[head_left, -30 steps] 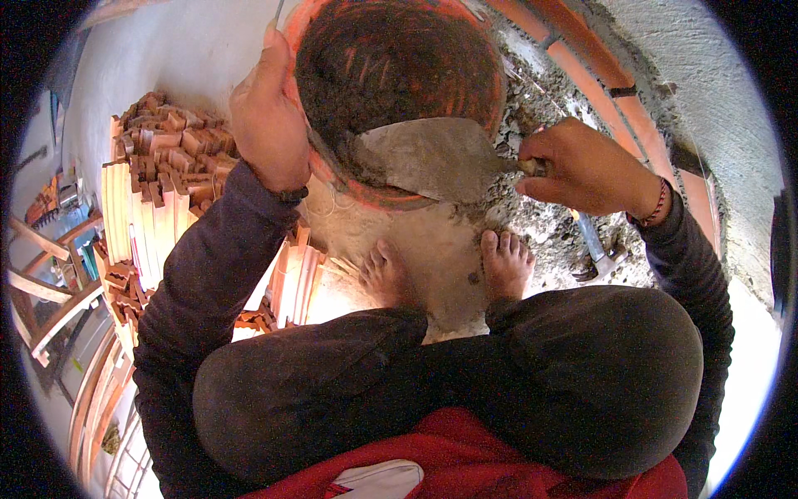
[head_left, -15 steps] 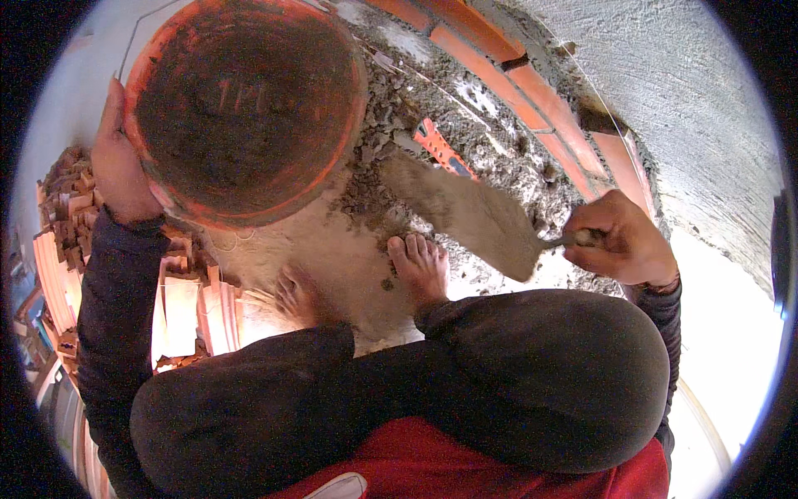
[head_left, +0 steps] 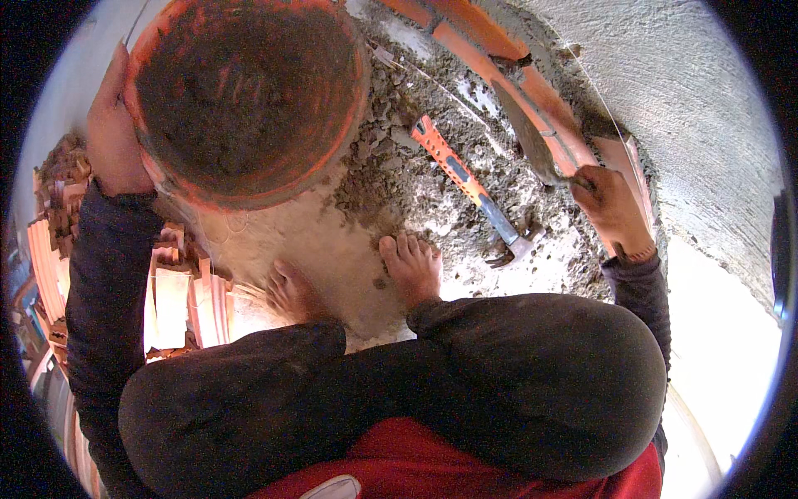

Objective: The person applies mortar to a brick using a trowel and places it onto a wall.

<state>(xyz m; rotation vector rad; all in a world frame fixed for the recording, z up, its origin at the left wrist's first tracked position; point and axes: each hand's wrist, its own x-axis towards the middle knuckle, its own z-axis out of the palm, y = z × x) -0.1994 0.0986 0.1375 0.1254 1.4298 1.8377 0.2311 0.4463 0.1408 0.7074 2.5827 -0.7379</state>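
An orange bucket (head_left: 241, 96), coated inside with dark mortar, is at upper left, and my left hand (head_left: 116, 129) grips its left side. My right hand (head_left: 603, 200) holds a metal trowel (head_left: 528, 137) by its handle, the blade turned edgeways close along the curved row of orange bricks (head_left: 470, 62). Between bucket and bricks, a hammer (head_left: 470, 187) with an orange handle lies on crumbled mortar, head toward me.
Stacked clay pieces (head_left: 50, 241) stand at left. My bare feet (head_left: 411, 266) are on the dusty floor (head_left: 349, 249) below the bucket. A thin string runs beside the bricks, along the rough grey wall (head_left: 698, 125) at right.
My right hand has swung the trowel up and rightward from the bucket to the bricks, uncovering the hammer. My left hand and the bucket now appear farther left, as the whole view has shifted.
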